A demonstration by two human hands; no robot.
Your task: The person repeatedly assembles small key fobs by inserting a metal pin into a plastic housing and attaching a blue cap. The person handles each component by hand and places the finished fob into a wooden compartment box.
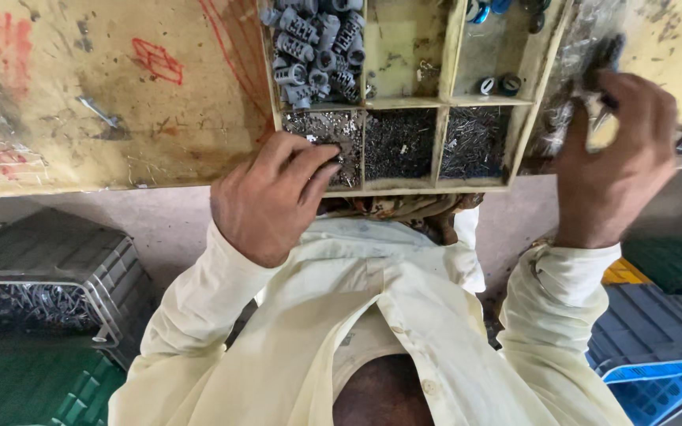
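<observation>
Head view, nearest at the bottom of the frame: a cream shirt front and sleeves, with grey, green and blue plastic crates [657, 371] on the floor at both lower corners. Above them, at the desk [120, 118] edge, the left hand [266, 197] dips into the lower-left compartment of a wooden sorting tray [361, 146], its fingers [321, 158] pinched narrow on small metal screws [321, 126]; these look light, stiff and slippery, best picked by fingertip. At the right, the right hand [613, 162] grips a crinkly clear plastic bag [574, 59] of dark parts. Farther up lie grey ribbed plastic plugs [313, 47]. Compartment walls are tight; the stained desktop at upper left is roomier.
</observation>
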